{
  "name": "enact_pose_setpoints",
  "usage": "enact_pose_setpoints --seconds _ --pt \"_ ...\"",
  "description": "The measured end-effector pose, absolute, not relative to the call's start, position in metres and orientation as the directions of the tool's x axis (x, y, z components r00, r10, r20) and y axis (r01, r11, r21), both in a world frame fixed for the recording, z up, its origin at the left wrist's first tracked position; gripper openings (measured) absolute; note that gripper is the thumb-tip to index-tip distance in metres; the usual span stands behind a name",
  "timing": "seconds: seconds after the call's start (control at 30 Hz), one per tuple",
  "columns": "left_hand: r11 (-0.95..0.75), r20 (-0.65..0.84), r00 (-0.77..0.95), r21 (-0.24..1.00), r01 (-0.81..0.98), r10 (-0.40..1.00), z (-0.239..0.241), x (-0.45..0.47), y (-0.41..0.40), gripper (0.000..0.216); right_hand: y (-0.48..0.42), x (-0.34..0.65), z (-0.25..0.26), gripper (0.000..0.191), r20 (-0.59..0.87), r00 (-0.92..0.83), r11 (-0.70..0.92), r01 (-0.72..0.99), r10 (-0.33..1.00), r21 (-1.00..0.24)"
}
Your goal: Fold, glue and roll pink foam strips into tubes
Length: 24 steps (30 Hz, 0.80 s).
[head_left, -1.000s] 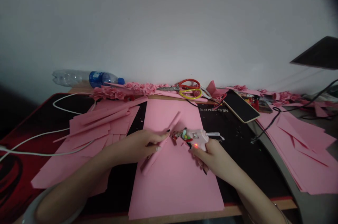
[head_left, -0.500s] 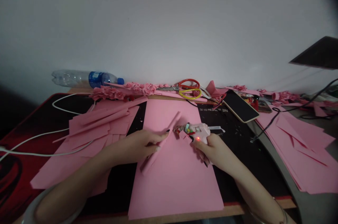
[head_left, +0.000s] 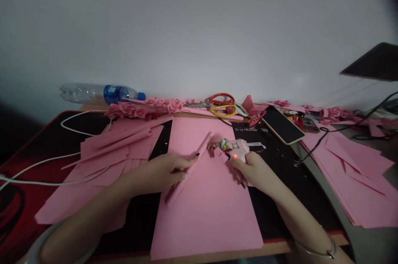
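Observation:
My left hand is closed around a narrow pink paper tube, which slants above a pink sheet laid lengthwise in front of me. In my right hand is a small glue gun with a glowing red light and a clear glue stick poking out of its back. Its nozzle end faces the tube, a short way off. A small folded piece of pink paper shows by my right fingertips, below the gun; whether I pinch it too, I cannot tell.
On the left lie rolled and flat pink papers crossed by white cables. Paper flowers, scissors and a plastic bottle line the wall. A phone and more pink sheets lie to the right.
My right hand and the glue gun have shifted slightly right, away from the paper tube. My left hand keeps its hold on the tube in nearly the same place.

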<state>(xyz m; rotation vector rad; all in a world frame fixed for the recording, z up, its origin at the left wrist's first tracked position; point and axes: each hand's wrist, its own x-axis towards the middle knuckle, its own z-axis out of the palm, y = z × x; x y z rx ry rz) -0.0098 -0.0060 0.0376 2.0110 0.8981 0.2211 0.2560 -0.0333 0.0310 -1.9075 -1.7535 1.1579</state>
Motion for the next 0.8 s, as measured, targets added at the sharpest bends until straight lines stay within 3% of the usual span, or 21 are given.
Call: enact_pose_setpoints --seconds 0.1,0.8 --pt "-0.352 -0.189 0.789 0.817 0.457 0.585 0.040 -0.008 -0.004 0.041 -0.030 0.259 0.032 0.050 -0.351 -0.070 -0.203 0.705 0.934 -0.680" --pt "-0.336 -0.202 0.794 0.826 0.452 0.574 0.039 -0.008 0.001 0.041 -0.016 0.269 0.034 0.050 -0.330 -0.006 -0.238 0.683 0.944 -0.691"
